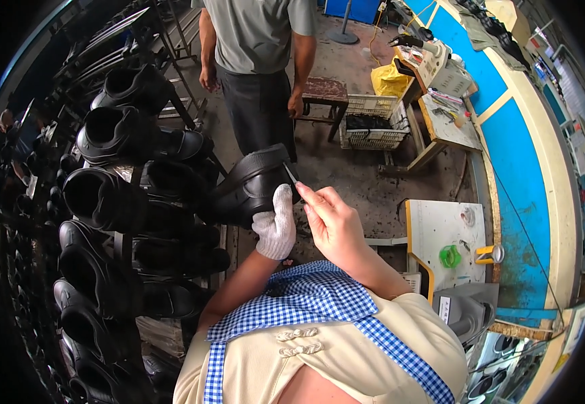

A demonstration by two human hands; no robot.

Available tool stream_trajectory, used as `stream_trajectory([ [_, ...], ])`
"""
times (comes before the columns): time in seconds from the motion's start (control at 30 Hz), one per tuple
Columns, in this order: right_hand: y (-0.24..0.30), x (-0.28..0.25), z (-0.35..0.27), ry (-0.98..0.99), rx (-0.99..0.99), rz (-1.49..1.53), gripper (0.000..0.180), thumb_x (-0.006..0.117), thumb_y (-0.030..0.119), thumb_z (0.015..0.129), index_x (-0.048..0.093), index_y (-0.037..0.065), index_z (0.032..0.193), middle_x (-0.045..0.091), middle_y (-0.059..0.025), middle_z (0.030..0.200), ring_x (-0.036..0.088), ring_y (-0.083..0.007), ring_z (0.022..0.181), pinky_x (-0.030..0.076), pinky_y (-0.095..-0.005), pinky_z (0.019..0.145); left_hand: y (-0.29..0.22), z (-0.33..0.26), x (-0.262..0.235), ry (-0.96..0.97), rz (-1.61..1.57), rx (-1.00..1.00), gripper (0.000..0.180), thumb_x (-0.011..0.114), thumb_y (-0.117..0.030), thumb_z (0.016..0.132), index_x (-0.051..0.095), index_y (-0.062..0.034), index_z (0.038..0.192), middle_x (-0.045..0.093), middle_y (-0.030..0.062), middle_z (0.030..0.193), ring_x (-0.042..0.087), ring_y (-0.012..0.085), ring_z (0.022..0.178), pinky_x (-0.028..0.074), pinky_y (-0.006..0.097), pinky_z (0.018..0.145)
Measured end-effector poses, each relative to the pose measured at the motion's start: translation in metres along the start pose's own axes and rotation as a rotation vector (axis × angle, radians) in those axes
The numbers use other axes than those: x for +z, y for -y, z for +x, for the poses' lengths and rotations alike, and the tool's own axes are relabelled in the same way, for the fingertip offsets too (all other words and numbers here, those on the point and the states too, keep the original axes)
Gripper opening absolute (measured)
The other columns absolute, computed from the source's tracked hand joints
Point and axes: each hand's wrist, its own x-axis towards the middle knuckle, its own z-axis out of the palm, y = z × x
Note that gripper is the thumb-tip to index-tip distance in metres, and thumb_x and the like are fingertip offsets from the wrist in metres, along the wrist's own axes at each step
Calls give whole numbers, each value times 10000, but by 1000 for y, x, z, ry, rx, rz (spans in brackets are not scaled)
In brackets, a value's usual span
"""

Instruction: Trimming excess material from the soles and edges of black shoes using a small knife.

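Observation:
A black leather shoe (260,180) with a strap is held up in front of me, over the floor. My left hand (277,229), in a white knit glove, is closed on its near side with the thumb pointing up. My bare right hand (336,225) pinches a thin, pointed metal tool (290,174). The tool's tip reaches the right edge of the shoe; whether it is a blade or an awl I cannot tell. Part of the shoe's left end merges with the dark shoes behind it.
Racks of black shoes (97,192) fill my left side. Ahead stands a person in a grey shirt (259,34), near a stool (324,91) and a crate (373,140). At right are a white table (440,225), a green tape roll (450,256), a yellow can (487,254) and a workbench (450,128).

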Motion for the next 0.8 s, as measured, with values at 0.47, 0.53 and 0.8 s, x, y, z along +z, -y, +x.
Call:
stream_trajectory([
  [0.47,1,-9,0,44,-34,17,368,610,-14,882,619,69,1241,587,-114,875,621,-239,612,496,-314,546,1,-1,-3,-119,-84,-32,189,608,-98,950,681,41,1054,685,70,1077,641,109,938,512,262,832],
  [0.53,1,-8,2,43,-34,7,362,607,-9,885,620,69,1238,587,-116,874,624,-241,616,497,-321,546,-1,-2,-1,-111,-39,-41,195,605,-94,951,672,41,1074,688,67,1062,643,104,922,516,263,825],
  [0.8,2,-8,1,60,-24,-11,355,606,-3,887,621,66,1235,589,-116,877,624,-244,616,494,-328,542,1,-3,-3,-74,68,12,219,589,-91,957,644,7,1144,671,65,1099,638,125,961,511,282,852],
])
